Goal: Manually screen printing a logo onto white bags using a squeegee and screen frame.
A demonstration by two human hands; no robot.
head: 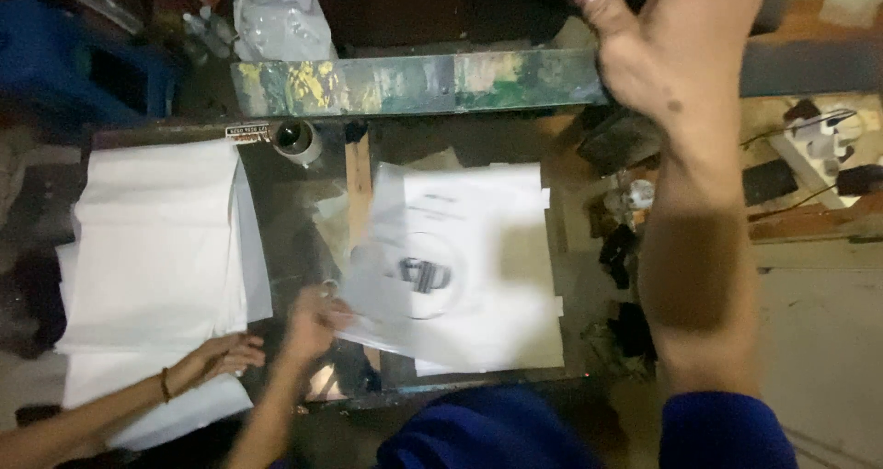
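Above the table's [294, 211] far edge, the right hand [662, 46] is raised over the paint-smeared bar [414, 83]; its fingers are cut off, so its grip cannot be determined. The left hand is out of view. A co-worker's hand [311, 324] pinches the printed sheet [469, 267] beside the white stack [156, 248].

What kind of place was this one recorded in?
Probably a small screen-printing workshop: a paint-smeared bar spans the work table, printed sheets lie stacked under it, and a pile of blank white sheets waits at the side.
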